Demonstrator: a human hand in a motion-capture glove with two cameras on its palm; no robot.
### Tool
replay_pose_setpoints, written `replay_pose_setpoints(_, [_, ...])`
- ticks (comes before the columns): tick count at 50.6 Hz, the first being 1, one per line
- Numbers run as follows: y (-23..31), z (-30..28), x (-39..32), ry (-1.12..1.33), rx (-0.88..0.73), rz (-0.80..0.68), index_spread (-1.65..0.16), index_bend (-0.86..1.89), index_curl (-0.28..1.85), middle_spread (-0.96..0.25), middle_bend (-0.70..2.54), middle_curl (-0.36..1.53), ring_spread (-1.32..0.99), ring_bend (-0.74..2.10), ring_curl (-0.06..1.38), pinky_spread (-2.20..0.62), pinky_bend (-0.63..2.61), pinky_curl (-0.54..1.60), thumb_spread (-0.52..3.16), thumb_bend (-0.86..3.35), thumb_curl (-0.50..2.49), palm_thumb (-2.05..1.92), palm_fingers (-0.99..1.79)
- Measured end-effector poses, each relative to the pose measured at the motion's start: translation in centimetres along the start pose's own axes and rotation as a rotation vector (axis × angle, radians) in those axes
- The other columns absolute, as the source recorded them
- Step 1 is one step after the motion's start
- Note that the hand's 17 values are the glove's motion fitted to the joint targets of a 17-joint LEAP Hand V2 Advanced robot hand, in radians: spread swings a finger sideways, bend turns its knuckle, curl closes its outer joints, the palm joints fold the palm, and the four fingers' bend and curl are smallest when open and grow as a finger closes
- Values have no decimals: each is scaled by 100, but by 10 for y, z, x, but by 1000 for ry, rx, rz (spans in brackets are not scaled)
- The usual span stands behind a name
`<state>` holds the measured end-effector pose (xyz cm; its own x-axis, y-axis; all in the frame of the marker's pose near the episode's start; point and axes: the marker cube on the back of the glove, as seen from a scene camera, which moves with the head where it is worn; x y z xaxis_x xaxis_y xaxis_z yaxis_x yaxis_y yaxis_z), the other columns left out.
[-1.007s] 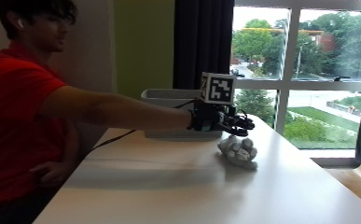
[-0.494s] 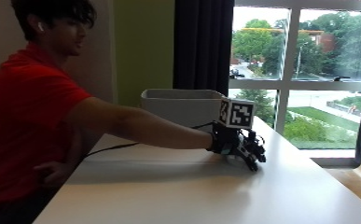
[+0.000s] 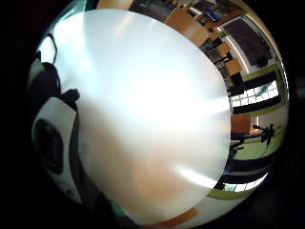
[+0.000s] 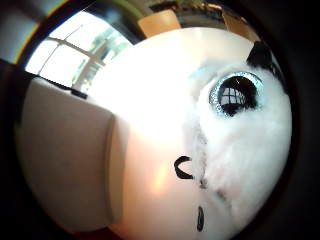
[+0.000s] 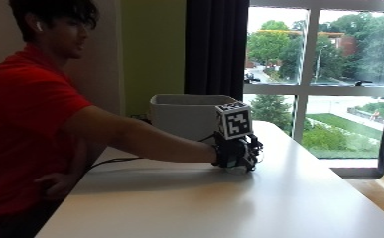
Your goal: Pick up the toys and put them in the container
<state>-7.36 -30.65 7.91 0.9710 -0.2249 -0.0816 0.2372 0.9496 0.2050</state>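
Note:
My gloved right hand [image 5: 236, 150] is down on the white table [image 5: 244, 208], a little in front of the grey container [image 5: 186, 115]. It covers the white plush toy, and its fingers curl round the toy, which the outside view barely shows. The thumb side palm view is filled by the toy's white fur [image 4: 250, 150] and one big glittery black eye [image 4: 235, 95], very close to the palm. The container's pale wall [image 4: 65, 160] stands beside the toy in that view.
The table runs on towards the window side and towards the camera. A black cable [image 5: 115, 161] lies on the table beside the person's arm. The little finger side palm view shows mostly bare tabletop [image 3: 152, 109].
The hand has come down from above the toy onto it and closed over it; the toy, plainly seen beside the hand a second ago, is now hidden under the glove.

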Motion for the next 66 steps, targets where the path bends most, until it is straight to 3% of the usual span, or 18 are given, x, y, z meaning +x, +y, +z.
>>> replay_pose_setpoints(13, [23,-39,6,20,-25,81,-42,43,54,-43,80,67,-45,110,57,-41,96,42,69,19,64,62,124])
replay_pose_setpoints(22, [30,-96,1,16,-6,42,-41,62,69,-44,96,80,-44,119,61,-42,99,45,55,17,72,63,123])
replay_pose_setpoints(31, [28,-170,-31,-23,69,-68,-39,76,80,-43,106,89,-42,127,64,-42,104,48,45,15,78,61,119])
replay_pose_setpoints(42, [29,-263,-119,-168,145,-208,-36,82,88,-41,111,96,-40,132,65,-41,107,50,36,13,85,59,114])
replay_pose_setpoints(57, [60,-264,-246,-128,78,-383,-34,80,94,-38,108,98,-40,129,63,-41,108,51,31,7,92,55,108])
replay_pose_setpoints(66, [70,-250,-271,-118,-13,-404,-34,65,92,-38,97,95,-41,122,60,-42,111,50,35,1,94,50,100])
